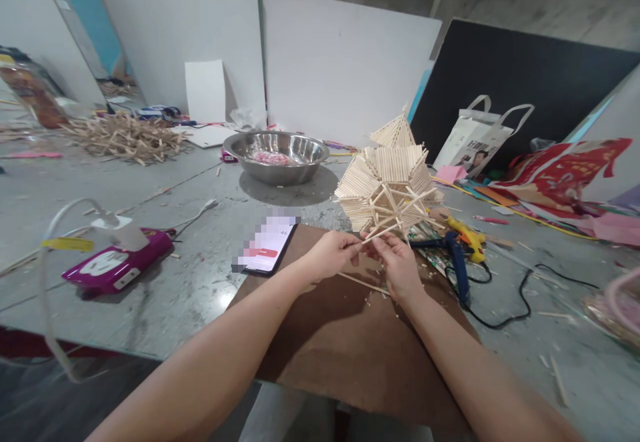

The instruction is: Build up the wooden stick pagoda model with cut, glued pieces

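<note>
Both hands meet over the brown board (330,342), just in front of a lantern-like model made of thin wooden sticks (393,175). My left hand (336,253) is closed in a pinch on one end of a thin wooden stick (380,234). The same stick runs across to my right hand (397,262), whose fingers are pinched around it too. Another loose stick (364,284) lies on the board under the hands. To the right of the model rests a blue and yellow glue gun (463,249) with a black cord.
Left of the board lies a phone (265,249). Behind it stands a steel bowl (280,179). A purple power strip (120,262) with a white plug sits farther left, before a pile of sticks (127,137). A white bag (473,139) and red packaging (560,172) are at the back right.
</note>
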A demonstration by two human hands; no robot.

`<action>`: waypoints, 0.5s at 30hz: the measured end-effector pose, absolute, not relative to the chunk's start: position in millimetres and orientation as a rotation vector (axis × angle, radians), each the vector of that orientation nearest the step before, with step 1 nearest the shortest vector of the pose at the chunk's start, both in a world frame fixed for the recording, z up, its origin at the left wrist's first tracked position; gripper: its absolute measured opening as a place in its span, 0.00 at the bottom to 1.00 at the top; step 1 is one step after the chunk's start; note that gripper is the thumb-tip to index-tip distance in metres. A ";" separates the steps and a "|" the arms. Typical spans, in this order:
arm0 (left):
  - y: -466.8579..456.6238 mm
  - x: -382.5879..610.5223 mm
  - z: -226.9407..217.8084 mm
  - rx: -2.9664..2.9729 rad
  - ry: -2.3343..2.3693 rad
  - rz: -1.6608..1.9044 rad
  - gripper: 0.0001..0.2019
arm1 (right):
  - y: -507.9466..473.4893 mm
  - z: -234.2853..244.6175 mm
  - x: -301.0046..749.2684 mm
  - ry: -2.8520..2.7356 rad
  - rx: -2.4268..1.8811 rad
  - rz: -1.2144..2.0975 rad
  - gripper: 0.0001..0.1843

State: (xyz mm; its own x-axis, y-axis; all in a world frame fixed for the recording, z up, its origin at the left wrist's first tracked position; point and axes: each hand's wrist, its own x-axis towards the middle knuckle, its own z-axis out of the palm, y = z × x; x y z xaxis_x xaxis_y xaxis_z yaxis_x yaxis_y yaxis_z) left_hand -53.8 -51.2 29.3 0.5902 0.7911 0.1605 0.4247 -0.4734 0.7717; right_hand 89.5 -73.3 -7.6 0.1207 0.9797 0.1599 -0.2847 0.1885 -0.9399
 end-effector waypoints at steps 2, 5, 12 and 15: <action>-51.9 -56.7 34.0 2.101 0.932 0.709 0.16 | -74.1 -7.4 89.6 -0.984 -0.870 1.174 0.09; -51.3 -62.9 40.9 2.052 0.928 0.798 0.14 | -74.8 -7.5 89.5 -0.964 -0.845 1.213 0.08; -46.4 -71.4 42.6 1.922 0.919 1.046 0.16 | -78.9 -6.7 87.8 -0.972 -0.972 1.232 0.11; -44.5 -72.3 42.7 1.847 0.930 1.148 0.15 | -81.1 -6.7 86.2 -0.976 -1.065 1.240 0.13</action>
State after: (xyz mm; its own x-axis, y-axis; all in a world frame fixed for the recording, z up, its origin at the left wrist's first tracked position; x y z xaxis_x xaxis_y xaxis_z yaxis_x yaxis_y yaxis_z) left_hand -72.3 -44.5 42.7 0.3313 0.8664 0.3736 0.1860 -0.4481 0.8744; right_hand 86.2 -81.1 -6.7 0.0879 0.9961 0.0009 -0.2349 0.0216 -0.9718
